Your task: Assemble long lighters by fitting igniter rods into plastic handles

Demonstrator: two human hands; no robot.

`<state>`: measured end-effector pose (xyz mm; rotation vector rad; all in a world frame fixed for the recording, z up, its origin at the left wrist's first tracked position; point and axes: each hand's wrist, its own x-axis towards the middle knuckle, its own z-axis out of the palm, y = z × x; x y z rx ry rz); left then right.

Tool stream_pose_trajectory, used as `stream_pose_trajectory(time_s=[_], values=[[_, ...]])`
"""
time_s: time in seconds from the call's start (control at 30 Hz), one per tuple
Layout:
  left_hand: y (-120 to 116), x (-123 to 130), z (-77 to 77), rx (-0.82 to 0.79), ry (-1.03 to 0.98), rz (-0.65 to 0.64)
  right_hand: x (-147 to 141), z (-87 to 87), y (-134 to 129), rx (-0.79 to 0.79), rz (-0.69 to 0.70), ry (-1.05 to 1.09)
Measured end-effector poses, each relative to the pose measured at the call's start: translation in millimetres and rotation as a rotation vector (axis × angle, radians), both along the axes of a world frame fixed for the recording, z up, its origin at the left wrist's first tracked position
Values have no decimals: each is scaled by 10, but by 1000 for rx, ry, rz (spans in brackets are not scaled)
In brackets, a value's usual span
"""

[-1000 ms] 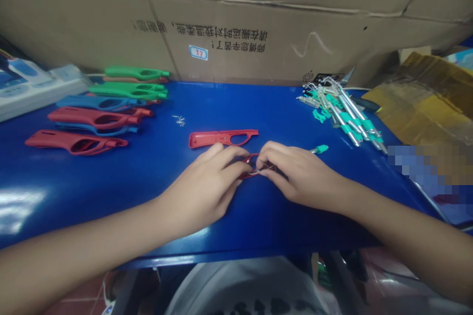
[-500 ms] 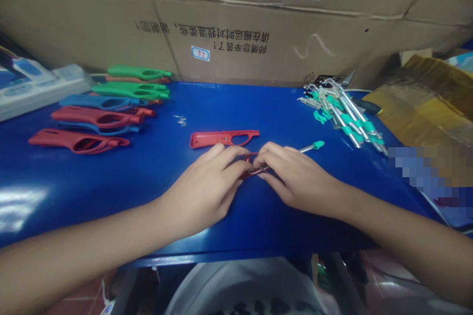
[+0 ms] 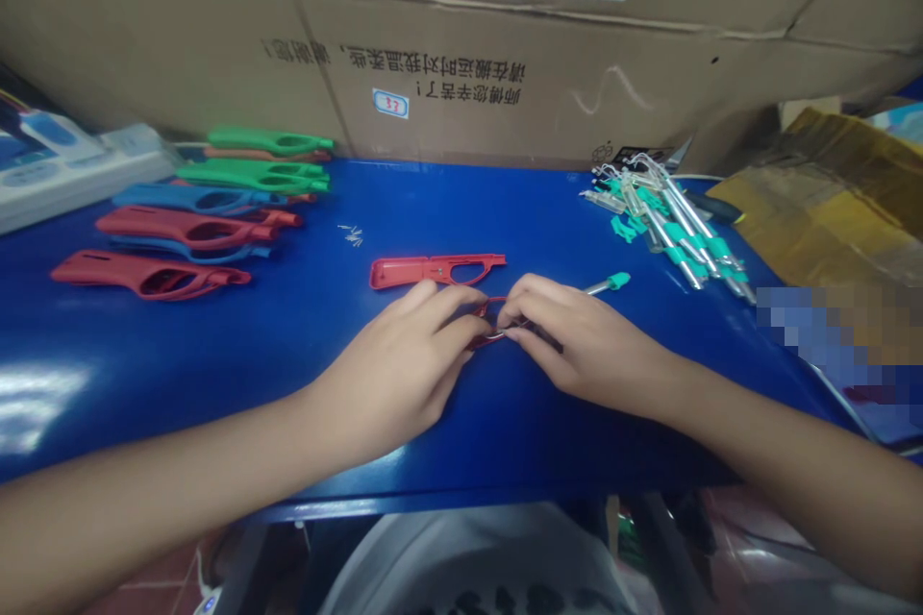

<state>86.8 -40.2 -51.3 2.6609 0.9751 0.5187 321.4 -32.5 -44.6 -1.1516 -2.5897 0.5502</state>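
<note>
Gripping left part of red casing [image 3: 490, 340] with fingers of left hand [image 3: 404, 351], curled close. Touching right part with bunched fingers of right hand [image 3: 587, 336]; can't tell whether pinching. Held around middle of blue table [image 3: 461, 461], long axis roughly left-right. Can't see either end, covered by hands; can't identify pale strand [image 3: 497, 335] at fingertips. Beyond right hand: metal rod [image 3: 596, 289] with green tip [image 3: 620, 281], aimed right, slightly away, near end hidden. Just behind casing: red half-shell [image 3: 404, 273], narrow end right.

left hand [image 3: 400, 356] curled | right hand [image 3: 587, 341] curled | fingers [image 3: 461, 332] nearly meeting
</note>
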Motion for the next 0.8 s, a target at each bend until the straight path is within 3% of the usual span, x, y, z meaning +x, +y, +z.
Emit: stream_pose_trajectory(time_s=[0.37,0.8], values=[[1,1,14,6,17,-7,-15,-23,4,-16,-78,58],[0,0,13,48,28,-17,1,-28,13,66,-18,-55]])
